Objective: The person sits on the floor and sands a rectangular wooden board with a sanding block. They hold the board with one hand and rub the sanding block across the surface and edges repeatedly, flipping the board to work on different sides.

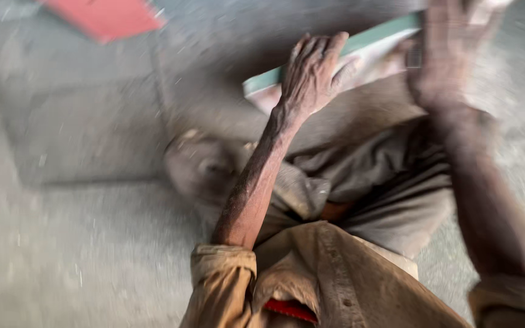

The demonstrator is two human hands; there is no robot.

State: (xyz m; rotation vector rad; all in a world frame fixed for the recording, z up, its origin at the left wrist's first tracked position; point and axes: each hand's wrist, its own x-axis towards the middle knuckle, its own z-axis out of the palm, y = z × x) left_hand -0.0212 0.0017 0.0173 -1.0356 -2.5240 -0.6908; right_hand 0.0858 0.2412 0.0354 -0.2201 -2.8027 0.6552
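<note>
The picture is smeared by motion, so fine detail is lost. The person sits on a grey concrete floor (pixel 80 243), looking down over a tan shirt with rolled sleeves and grey trousers. Both hands meet at a flat rectangular board (pixel 335 61) with a green edge and a pale, pinkish face, which lies across the lap, tilted, its left corner near the middle of the view and its far end running up to the right. The left hand (pixel 312 74) is laid over the board's near-left part, fingers curled loosely down across the green edge, half closed on it rather than clenched. The right hand (pixel 451 51) is at the board's far right end; it is too blurred to tell whether its fingers wrap the edge or merely rest against it. The board looks thin and stiff, probably light enough for one hand, though its smooth face may slip and a thin sheet could flex or crack if held by one corner; a grip on the two opposite long edges looks safest. A red flat object (pixel 107 17) lies on the floor at the far left, well apart from the hands.
</note>
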